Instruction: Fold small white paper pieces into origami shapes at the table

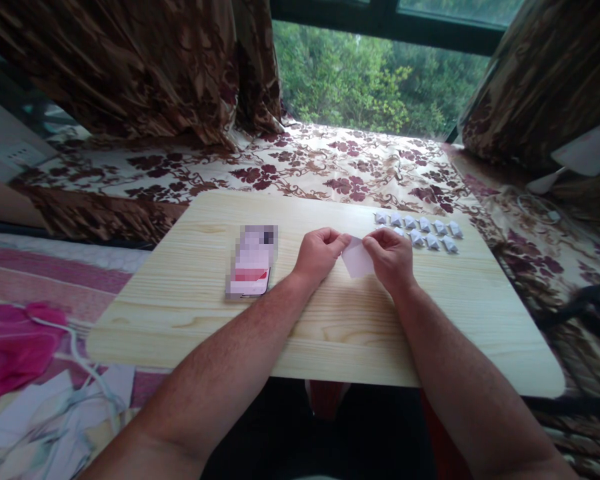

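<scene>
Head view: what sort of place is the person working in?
Probably a room in a home, perhaps a bedroom. Patterned curtains hang beside a window, floral cloth is spread below it, and a light wood-grain table stands in front.

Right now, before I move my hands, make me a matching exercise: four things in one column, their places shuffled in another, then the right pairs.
Things
1. Paper sheet
2. Folded paper pieces
3. Phone
4. Pink cloth

Places
A. Off the left side of the table
B. Held in the left hand and right hand
C. On the table, left of both hands
D. In two rows toward the table's far right

Pairs: 1-B, 2-D, 3-C, 4-A
</scene>
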